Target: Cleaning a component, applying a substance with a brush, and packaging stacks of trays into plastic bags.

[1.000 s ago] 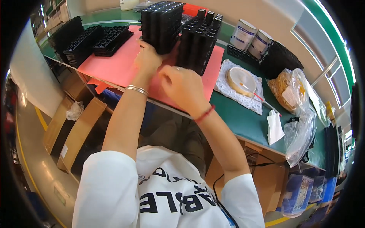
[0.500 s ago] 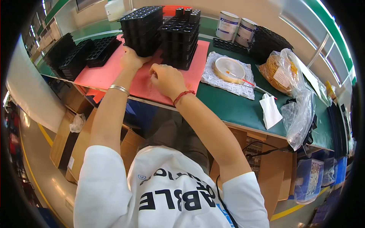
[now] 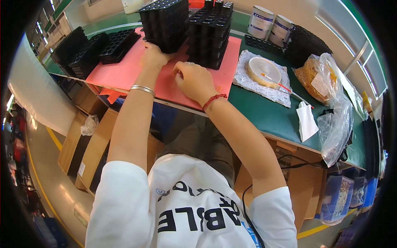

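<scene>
Two tall stacks of black moulded trays stand on a red mat (image 3: 124, 74): a left stack (image 3: 165, 22) and a right stack (image 3: 209, 33). My left hand (image 3: 154, 56), a silver bangle on its wrist, rests against the lower front corner of the left stack, and its fingertips are hidden there. My right hand (image 3: 194, 78), with a red cord at the wrist, lies on the mat just in front of the right stack. Its fingers are curled under, and nothing shows in them.
The mat lies on a green table (image 3: 269, 115). More black trays (image 3: 95, 49) sit at the left. To the right are a shallow dish on white cloth (image 3: 262, 68), two cans (image 3: 260, 22), a bag of yellow bands (image 3: 318, 74) and clear plastic bags (image 3: 335, 128). Cardboard boxes (image 3: 91, 140) stand below.
Both hands have drawn back from the fronts of the tray stacks toward me. The left now rests at the left stack's base and the right lies on the mat.
</scene>
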The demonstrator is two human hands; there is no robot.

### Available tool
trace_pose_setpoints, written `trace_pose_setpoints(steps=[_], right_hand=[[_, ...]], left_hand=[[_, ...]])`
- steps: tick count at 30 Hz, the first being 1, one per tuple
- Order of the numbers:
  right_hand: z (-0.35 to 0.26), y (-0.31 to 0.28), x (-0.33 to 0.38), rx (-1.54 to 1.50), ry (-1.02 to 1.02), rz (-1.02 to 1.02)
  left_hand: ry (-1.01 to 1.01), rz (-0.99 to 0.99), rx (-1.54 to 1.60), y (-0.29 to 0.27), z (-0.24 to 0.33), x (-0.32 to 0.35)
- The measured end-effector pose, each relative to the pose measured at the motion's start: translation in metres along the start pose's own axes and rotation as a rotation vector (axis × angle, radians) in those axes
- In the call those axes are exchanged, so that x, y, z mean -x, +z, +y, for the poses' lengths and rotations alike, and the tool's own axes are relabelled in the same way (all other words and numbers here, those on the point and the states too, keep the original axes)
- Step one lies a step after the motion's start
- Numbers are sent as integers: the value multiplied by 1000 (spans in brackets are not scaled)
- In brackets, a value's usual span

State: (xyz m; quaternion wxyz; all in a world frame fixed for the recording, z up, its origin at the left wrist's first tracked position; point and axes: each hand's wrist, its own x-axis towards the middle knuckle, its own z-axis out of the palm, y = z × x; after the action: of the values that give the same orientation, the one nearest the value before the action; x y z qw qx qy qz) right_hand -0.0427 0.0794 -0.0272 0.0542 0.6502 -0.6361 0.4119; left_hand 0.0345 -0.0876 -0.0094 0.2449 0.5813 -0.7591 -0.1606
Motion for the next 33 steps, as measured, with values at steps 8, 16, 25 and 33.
trace_pose_setpoints(steps=[8,16,25,33], right_hand=[[1,0,2,1,-12,30],[1,0,1,-36,24,31],[3,6,-1,-16,2,78],[0,0,-2,-51,53,0]], left_hand=[[30,88,-33,-1,1,6],[113,122,-107,-18,-12,4],[150,137,-127,-51,-44,41],[237,166,-41,-68,-71,80]])
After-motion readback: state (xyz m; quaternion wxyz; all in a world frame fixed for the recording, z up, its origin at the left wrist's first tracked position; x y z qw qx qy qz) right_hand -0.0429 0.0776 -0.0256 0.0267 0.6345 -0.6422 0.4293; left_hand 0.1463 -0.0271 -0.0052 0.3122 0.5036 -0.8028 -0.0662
